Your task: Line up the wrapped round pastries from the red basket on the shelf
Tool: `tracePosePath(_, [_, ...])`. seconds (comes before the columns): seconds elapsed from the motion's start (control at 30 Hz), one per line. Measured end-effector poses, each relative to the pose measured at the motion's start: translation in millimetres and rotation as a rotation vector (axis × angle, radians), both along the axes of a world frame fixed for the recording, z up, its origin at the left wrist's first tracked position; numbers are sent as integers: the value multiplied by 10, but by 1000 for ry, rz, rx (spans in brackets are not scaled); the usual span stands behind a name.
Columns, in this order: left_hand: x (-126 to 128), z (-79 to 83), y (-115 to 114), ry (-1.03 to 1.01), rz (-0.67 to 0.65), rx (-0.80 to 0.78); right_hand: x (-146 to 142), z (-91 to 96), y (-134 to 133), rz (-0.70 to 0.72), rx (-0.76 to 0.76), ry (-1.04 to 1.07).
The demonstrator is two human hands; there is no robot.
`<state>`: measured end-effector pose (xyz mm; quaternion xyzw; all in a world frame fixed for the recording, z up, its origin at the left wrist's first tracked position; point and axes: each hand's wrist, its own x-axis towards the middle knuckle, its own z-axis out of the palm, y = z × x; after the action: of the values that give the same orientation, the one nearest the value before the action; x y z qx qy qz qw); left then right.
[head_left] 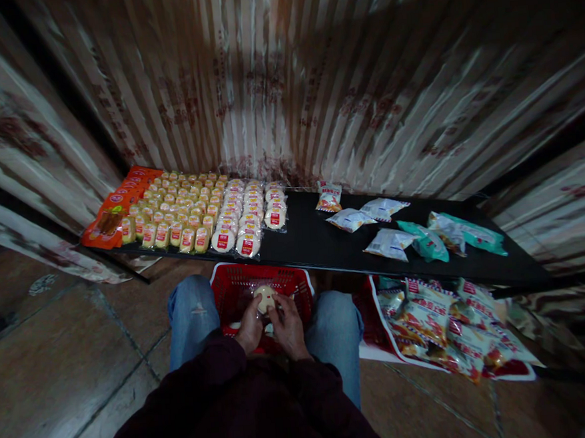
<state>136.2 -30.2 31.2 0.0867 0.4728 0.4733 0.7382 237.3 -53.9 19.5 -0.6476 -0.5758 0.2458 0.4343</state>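
Observation:
Between my knees, a pale round packaged cake (265, 299) in clear wrap is held over a red basket (304, 286). My left hand (250, 326) grips its left side, while the fingers of my right hand (286, 325) close on its right edge. Below my hands, a few pale pieces show in the basket, mostly hidden. On the black shelf (307, 241) ahead stand rows of similar round packaged cakes (248, 239), each with a red and yellow label. To their left are many small yellow packaged cakes (187, 240).
Orange packets (105, 222) lie at the shelf's left end. White snack bags (389, 243) and green packets (427, 241) lie scattered on its right half. A second red basket (387, 322), heaped with snack bags (426, 310), stands by my right knee. Striped curtain (273, 80) hangs behind the shelf.

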Motion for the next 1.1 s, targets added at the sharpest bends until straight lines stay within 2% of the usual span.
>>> tracePosePath(0.13, [18, 24, -6, -43, -3, -62, -27, -30, -25, 72, -31, -35])
tracePosePath(0.27, [25, -1, -9, -101, -20, -5, -48, -90, -43, 115, -83, -23])
tracePosePath(0.4, [27, -89, -18, -70, -31, 19, -49, -96, -41, 103, -109, 42])
tracePosePath(0.53, [48, -130, -10, -7, 38, -3, -28, -34, -29, 92, -148, 131])
tracePosePath(0.73, [12, 22, -3, 51, -12, 59, 51, 27, -20, 75, -228, 314])
tracePosePath(0.83, [-24, 104, -17, 132, -29, 22, 89, 43, -15, 67, -265, 371])
tracePosePath(0.9, [-36, 127, -22, 181, -22, 14, 103, 72, -12, 61, -265, 396])
tracePosePath(1.1, [-33, 128, 10, 218, 20, 121, 109, 183, 4, 25, -258, 474])
